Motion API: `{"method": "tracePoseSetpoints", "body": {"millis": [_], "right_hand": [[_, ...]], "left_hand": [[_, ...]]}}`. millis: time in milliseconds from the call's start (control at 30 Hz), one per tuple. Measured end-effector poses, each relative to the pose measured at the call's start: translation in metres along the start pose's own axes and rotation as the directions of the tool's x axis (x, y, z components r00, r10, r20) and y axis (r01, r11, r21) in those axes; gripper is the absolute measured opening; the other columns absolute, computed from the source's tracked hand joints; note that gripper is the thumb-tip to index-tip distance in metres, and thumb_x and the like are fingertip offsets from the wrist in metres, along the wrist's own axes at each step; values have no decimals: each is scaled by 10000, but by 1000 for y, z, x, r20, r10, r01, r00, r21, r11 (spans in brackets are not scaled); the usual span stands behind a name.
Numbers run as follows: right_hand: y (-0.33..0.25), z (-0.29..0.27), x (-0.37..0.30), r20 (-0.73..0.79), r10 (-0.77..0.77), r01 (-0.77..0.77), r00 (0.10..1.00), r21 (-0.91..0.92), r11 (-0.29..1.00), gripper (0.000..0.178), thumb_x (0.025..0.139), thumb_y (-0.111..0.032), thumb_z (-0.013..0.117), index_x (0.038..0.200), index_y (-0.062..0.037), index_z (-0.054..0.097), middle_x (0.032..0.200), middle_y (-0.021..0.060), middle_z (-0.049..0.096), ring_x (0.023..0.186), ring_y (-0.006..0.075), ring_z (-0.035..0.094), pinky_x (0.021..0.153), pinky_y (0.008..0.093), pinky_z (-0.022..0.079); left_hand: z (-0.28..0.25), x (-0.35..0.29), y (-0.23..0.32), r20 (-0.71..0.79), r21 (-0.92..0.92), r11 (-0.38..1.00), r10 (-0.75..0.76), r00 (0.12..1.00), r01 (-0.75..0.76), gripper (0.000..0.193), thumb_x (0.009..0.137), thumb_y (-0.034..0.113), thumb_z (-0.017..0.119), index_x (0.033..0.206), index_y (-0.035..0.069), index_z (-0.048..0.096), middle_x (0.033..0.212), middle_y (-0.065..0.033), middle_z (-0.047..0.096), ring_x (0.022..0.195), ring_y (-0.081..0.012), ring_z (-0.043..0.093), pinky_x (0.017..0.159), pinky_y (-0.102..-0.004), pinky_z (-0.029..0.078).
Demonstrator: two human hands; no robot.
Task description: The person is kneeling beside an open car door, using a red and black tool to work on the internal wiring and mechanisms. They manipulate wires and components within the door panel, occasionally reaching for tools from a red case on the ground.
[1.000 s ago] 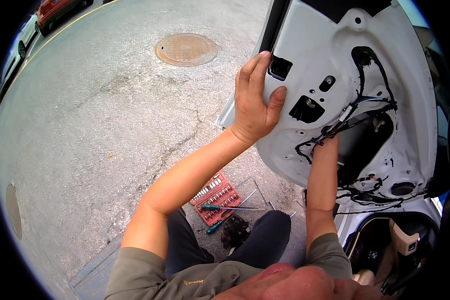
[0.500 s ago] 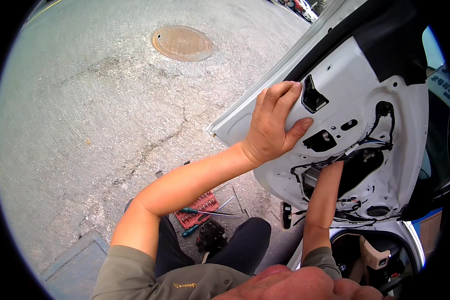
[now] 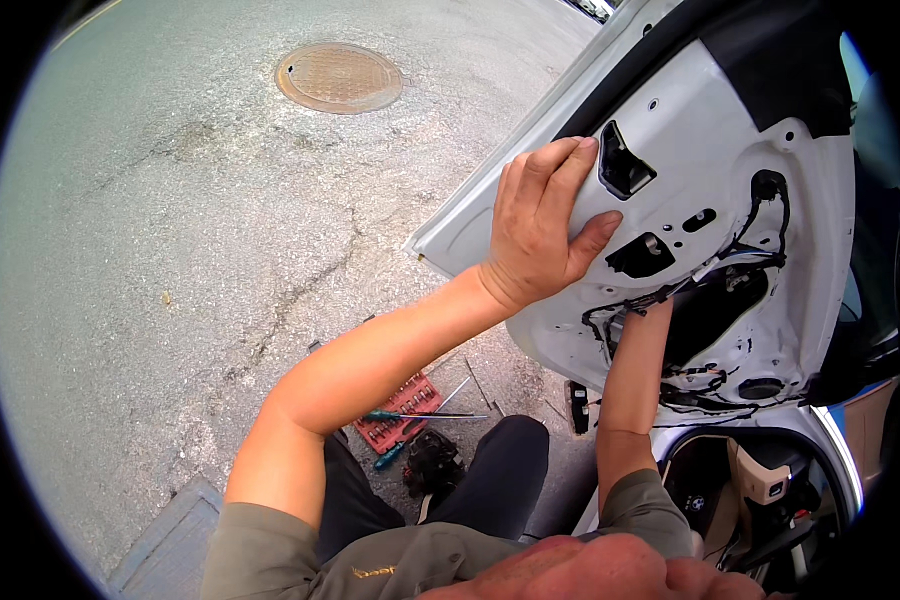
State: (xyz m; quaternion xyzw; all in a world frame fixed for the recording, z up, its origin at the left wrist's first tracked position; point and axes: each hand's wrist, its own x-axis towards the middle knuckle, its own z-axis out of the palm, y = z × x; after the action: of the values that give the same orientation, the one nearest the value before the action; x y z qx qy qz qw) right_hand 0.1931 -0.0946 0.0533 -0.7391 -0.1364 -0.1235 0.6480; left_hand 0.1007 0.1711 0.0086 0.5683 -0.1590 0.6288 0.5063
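A white car door (image 3: 700, 150) stands open at the right with its trim off, showing bare metal, openings and black wiring (image 3: 776, 262). My left hand (image 3: 548, 222) lies against the upper part of this door, fingers stretched over the metal beside a black angular recess (image 3: 625, 165), thumb apart; it holds nothing. My right forearm (image 3: 637, 375) reaches up into the large dark opening (image 3: 715, 320) in the door. Past the wrist, my right hand is hidden behind the metal and wiring, so its fingers and anything in them do not show.
By my knees lie a red socket-set tray (image 3: 415, 392), teal-handled screwdrivers (image 3: 388, 457) and a dark lumpy object (image 3: 432, 462). A small black part (image 3: 578, 406) rests on the ground below the door. Beige car trim (image 3: 762, 478) shows lower right; a round manhole cover (image 3: 338, 90) sits farther off.
The whole view has shifted slightly. My left hand stays on the door, and my right arm remains inside the opening, its wrist a little deeper or turned.
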Motion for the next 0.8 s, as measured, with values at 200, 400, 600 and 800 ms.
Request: {"method": "tracePoseSetpoints", "body": {"millis": [200,400,600,800], "right_hand": [[-5,12,-13,39,-17,17,999,14,1000,278,1064,-301,554,1195,-92,685,1000,24,709,876,96,631,730,265,508],[-2,34,-13,103,-22,15,994,72,997,276,1064,-300,555,1185,-91,690,991,20,710,868,92,629,723,262,506],[-6,46,-19,197,-2,-21,980,112,994,275,1064,-299,555,1176,-90,695,981,16,711,861,89,627,716,259,504],[-19,58,-27,315,-4,-45,949,148,988,274,1064,-298,556,1166,-89,700,972,11,711,854,86,625,709,256,502]], "left_hand": [[5,-3,-2,52,-45,999,29,998,-26,617,965,305,641,1402,-92,464,1326,-253,510,1167,-397,524,1018,-467,423],[-8,2,2,177,5,989,143,974,-147,973,743,316,781,1474,-105,296,1380,-282,418,1267,-426,440,1097,-507,353],[-4,1,53,267,111,990,-109,957,82,1110,727,201,828,1517,-124,119,1402,-328,364,1299,-492,394,1128,-549,318],[10,-3,72,276,143,958,-281,919,250,1205,721,205,850,1537,-77,11,1434,-346,317,1345,-498,372,1151,-524,325]]}}
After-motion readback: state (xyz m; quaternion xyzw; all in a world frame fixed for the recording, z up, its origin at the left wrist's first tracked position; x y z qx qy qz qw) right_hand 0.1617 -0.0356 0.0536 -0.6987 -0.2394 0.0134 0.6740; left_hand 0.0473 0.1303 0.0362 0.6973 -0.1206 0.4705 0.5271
